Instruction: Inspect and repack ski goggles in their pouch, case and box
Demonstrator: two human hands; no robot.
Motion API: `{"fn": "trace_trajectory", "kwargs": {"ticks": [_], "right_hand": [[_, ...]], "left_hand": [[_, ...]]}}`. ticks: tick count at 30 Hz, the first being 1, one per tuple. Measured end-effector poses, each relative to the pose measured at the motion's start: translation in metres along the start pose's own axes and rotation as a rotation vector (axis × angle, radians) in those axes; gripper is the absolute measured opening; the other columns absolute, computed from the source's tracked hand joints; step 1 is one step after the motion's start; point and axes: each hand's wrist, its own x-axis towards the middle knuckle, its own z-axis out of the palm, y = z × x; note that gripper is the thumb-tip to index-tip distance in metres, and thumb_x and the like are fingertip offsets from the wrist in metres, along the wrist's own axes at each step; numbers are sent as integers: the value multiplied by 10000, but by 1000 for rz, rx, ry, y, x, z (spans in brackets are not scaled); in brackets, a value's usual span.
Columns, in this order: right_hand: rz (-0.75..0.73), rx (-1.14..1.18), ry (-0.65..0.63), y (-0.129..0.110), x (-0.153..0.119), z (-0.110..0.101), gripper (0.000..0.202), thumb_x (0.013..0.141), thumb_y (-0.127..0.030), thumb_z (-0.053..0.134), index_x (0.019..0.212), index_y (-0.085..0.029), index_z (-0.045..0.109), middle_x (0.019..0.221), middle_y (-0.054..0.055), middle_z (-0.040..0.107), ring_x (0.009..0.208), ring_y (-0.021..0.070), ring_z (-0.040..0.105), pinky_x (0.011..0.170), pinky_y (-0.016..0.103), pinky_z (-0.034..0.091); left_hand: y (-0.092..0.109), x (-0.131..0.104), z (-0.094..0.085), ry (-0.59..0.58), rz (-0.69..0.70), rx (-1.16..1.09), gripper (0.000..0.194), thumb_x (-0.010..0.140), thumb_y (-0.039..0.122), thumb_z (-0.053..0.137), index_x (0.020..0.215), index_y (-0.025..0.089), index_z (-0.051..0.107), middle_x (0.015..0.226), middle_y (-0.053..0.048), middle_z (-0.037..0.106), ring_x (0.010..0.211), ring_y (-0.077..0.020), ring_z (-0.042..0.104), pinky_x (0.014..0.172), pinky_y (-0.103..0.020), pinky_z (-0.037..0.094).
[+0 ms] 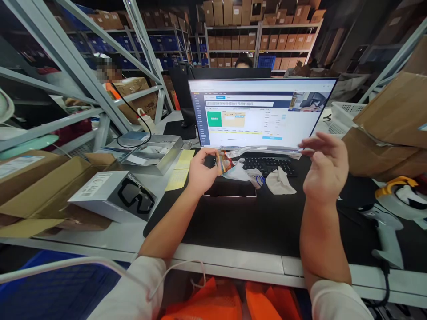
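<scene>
My left hand (203, 172) pinches a small piece with an orange-brown, shiny surface, which looks like the tinted lens of a pair of glasses (224, 162). From it a clear, thin strip (263, 150) runs rightward, across the front of the monitor's lower edge. The strip's far end lies close to the fingertips of my right hand (325, 164), which is raised with its fingers apart and loosely bent; no firm grip on the strip shows. Below the strip, crumpled pale cloths (280, 181) and a blue ring-like item (260, 180) lie by the keyboard (267, 165).
A monitor (263, 115) stands behind the black mat (253, 222). On the left are a goggles box (115, 195), an open carton (56, 191), a grey tray (150, 153) and yellow notes (180, 169). A scanner (383, 229), tape dispenser (402, 195) and large carton (390, 120) occupy the right.
</scene>
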Motion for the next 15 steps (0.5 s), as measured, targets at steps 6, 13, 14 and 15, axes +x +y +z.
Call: {"fn": "trace_trajectory", "kwargs": {"ticks": [6,13,14,15], "right_hand": [[-39,-162,-302,-9,-11,26,405,1106,-502,559,1287,-283,846,1272,131,861,1249,343,790,1082,484,634],[11,-47,-467,10,-15,59,395,1060,-464,580,1198,-254,885,1247,104,882,1201,312,810,1091,448,618],[54,-53,-439,15,-14,61,395,1056,-461,576,1185,-245,881,1232,107,883,1191,311,809,1084,451,615],[104,-75,-423,21,-12,63,377,1041,-450,585,1146,-236,877,1191,109,885,1156,310,810,1061,449,616]], "left_hand": [[-1,-1,4,-24,-16,36,500,680,563,1044,876,228,728,902,-37,800,860,-212,739,848,-354,610],[5,-3,4,-83,-27,-57,566,733,678,1005,883,224,701,904,-56,795,840,-204,749,811,-348,624],[5,-2,2,-68,-16,-45,569,730,681,1006,882,226,700,902,-54,796,850,-206,755,826,-349,622],[4,-1,1,-51,-5,-33,573,723,682,1011,882,229,698,896,-49,794,855,-207,759,838,-351,621]]}}
